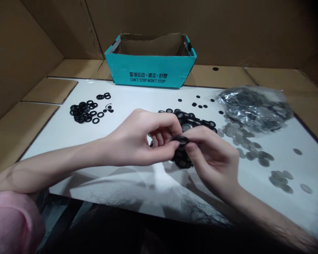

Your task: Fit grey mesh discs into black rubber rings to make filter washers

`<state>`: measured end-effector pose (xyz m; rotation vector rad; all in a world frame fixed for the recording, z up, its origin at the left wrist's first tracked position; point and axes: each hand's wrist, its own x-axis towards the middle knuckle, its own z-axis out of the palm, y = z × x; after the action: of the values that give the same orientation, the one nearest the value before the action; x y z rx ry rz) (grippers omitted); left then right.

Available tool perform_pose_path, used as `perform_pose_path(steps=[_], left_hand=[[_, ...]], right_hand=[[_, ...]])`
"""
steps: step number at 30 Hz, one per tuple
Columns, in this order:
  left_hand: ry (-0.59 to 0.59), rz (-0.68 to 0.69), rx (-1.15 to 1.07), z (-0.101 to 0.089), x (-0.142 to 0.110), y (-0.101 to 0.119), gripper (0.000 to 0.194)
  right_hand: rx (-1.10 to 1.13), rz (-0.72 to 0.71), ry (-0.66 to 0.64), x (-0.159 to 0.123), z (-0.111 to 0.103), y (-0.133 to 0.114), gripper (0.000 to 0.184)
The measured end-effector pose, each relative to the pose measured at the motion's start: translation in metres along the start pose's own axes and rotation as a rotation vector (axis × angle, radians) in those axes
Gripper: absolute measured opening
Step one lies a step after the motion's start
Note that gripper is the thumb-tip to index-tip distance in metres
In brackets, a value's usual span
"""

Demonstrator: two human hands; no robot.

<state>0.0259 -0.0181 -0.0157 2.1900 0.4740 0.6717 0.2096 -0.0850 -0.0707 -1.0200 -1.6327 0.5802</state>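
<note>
Between my two hands, over the middle of the white board, is a small black ring [182,141], tilted toward me. My left hand [148,137] pinches its left edge between thumb and index finger. On the opposite edge, the thumb and fingers of my right hand [214,148] grip the same ring. Whether a disc sits inside it is too small to tell. Behind and below my fingers lies a heap of black rings with grey centres [182,164], partly covered by my hands.
A turquoise open box [151,68] stands at the back. Loose black rings [81,113] lie at left, grey translucent discs [243,139] at right beside a clear plastic bag [254,106] of dark pieces. Small black dots [200,106] lie scattered. Cardboard walls [201,31] surround the white board [137,95].
</note>
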Motion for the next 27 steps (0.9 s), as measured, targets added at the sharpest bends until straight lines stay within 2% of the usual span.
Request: perform_pose_path(steps=[3,9,17,20,23,25,27], left_hand=[[-0.012,0.019,0.045,-0.0002,-0.0001,0.0004,0.004],[0.002,0.065,0.137,-0.0004,-0.0018,0.0023,0.005],[-0.106,0.009,0.053,-0.0018,0.0011,0.0001,0.006],[-0.094,-0.055,0.005,0.0010,0.0017,0.0000,0.006],[-0.045,-0.088,-0.019,0.0051,0.0012,0.0001,0.006],[-0.009,-0.055,-0.003,0.0064,0.0009,-0.0001,0.008],[0.002,-0.008,0.009,0.0055,0.0011,-0.0009,0.009]], right_hand=[[-0.113,-0.121,0.020,-0.0001,0.0003,-0.0010,0.014],[-0.206,-0.262,0.007,0.0020,0.0011,-0.0012,0.016],[-0.269,-0.272,-0.120,0.0089,-0.0070,-0.0038,0.011],[-0.320,-0.310,-0.102,0.0082,-0.0068,-0.0016,0.012],[-0.364,-0.359,-0.030,0.0064,-0.0046,-0.0016,0.011],[-0.312,-0.292,-0.016,0.0052,-0.0031,-0.0032,0.010],[-0.141,-0.113,-0.050,0.0039,-0.0019,-0.0043,0.015]])
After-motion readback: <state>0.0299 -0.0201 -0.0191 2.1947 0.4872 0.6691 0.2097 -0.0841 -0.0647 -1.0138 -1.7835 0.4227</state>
